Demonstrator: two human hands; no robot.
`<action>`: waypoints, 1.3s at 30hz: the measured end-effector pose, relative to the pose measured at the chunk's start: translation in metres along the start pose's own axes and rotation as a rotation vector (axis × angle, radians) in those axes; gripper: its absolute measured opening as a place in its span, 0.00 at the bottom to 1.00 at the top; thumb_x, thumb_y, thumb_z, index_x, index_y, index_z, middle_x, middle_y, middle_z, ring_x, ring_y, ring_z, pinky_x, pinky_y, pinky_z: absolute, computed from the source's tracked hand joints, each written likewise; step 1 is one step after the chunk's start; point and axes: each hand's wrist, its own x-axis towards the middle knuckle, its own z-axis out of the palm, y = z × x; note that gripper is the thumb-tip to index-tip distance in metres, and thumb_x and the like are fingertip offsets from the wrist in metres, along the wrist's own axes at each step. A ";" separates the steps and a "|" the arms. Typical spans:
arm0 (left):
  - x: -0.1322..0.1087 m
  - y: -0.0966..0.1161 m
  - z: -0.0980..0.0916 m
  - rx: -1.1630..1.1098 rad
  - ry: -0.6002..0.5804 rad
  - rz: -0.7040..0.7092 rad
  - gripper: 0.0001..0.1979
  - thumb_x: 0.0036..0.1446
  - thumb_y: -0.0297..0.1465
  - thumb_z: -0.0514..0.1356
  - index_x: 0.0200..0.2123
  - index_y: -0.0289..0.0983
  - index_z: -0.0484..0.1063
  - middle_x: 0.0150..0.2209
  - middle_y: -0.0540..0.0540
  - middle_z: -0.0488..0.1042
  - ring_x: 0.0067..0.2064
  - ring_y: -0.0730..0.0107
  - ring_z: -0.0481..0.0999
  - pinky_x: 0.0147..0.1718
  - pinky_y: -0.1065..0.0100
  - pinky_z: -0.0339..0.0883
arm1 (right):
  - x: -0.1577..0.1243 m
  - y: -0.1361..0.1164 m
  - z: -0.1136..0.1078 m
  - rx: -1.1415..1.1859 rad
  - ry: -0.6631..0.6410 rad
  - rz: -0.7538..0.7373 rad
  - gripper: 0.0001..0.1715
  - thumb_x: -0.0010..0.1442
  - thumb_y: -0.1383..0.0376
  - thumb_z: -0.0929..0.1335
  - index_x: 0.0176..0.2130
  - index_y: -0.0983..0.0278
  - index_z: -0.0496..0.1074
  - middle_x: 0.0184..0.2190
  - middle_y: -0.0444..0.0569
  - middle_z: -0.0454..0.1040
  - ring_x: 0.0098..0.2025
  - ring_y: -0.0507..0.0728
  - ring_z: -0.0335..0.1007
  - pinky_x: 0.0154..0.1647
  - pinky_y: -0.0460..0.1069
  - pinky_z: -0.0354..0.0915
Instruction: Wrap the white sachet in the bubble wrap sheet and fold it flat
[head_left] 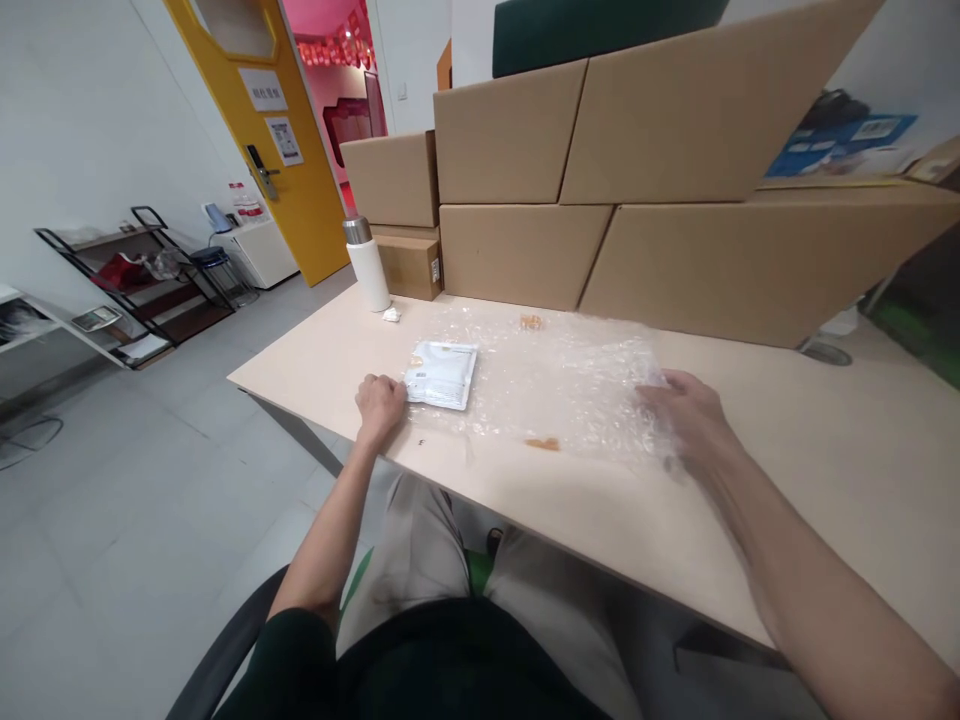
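A sheet of clear bubble wrap (555,380) lies spread over the pale table, with pieces of brown tape (541,443) at its front and back edges. On its left end rests a flat white packet (441,374) with small print. My left hand (381,408) is closed at the packet's lower left corner, by the table's front edge; what its curled fingers hold is hidden. At the sheet's right end, my right hand (691,415), slightly blurred, grips the bubble wrap between thumb and fingers.
Large cardboard boxes (517,250) are stacked along the table's back edge. A white bottle (367,268) with a metal cap stands at the back left, beside a crumpled white scrap (391,314). Past the table are a yellow door (300,200) and a dark shelf rack (142,275).
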 end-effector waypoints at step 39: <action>-0.048 0.127 0.030 -0.201 -0.368 0.654 0.17 0.67 0.41 0.47 0.46 0.46 0.75 0.62 0.47 0.67 0.62 0.48 0.61 0.56 0.44 0.54 | -0.044 -0.025 0.123 0.509 -0.394 0.180 0.02 0.47 0.71 0.68 0.27 0.65 0.71 0.24 0.46 0.72 0.29 0.55 0.69 0.32 0.49 0.66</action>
